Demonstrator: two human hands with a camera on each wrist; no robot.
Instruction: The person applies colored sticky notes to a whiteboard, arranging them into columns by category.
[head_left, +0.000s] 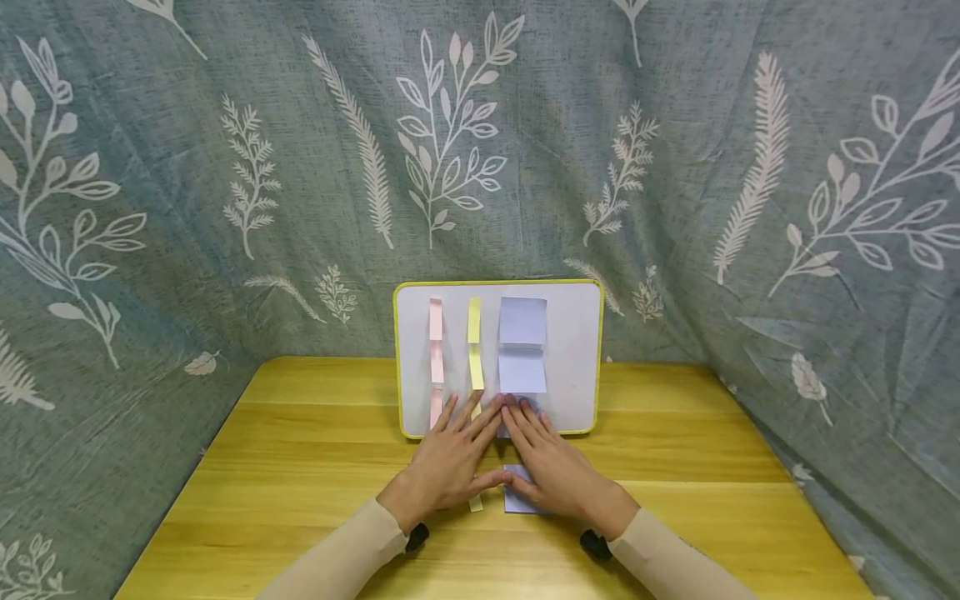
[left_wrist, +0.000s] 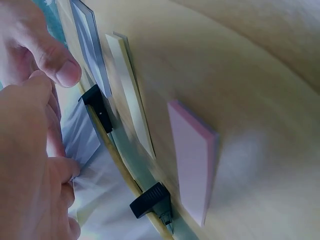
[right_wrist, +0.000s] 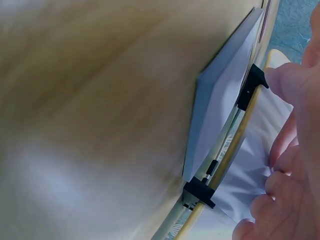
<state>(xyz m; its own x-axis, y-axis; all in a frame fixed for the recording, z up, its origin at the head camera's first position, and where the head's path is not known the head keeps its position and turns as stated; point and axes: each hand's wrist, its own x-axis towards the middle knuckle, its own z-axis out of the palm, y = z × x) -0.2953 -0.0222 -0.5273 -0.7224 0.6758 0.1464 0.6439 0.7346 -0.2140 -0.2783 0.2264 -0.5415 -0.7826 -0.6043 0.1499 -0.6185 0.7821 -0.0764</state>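
A whiteboard (head_left: 573, 358) with a yellow rim stands upright on the table. It bears columns of pink strips (head_left: 437, 319), yellow strips (head_left: 475, 321) and larger blue sticky notes (head_left: 522, 321). Low on the board, my left hand (head_left: 448, 462) and right hand (head_left: 555, 467) meet with fingertips together, pressing on the lowest blue sticky note (left_wrist: 82, 137), which they mostly cover. Fingers of both hands reach out fairly straight, the thumbs touching near the table side. Below my right palm lies a blue sticky-note pad (right_wrist: 220, 95), partly hidden in the head view.
On the table (head_left: 300, 500), a yellow strip pad (left_wrist: 131, 95) and a pink strip pad (left_wrist: 190, 160) lie in front of the board. Black feet (left_wrist: 150, 199) hold the board's lower edge. A patterned green curtain (head_left: 322, 208) hangs behind and at both sides.
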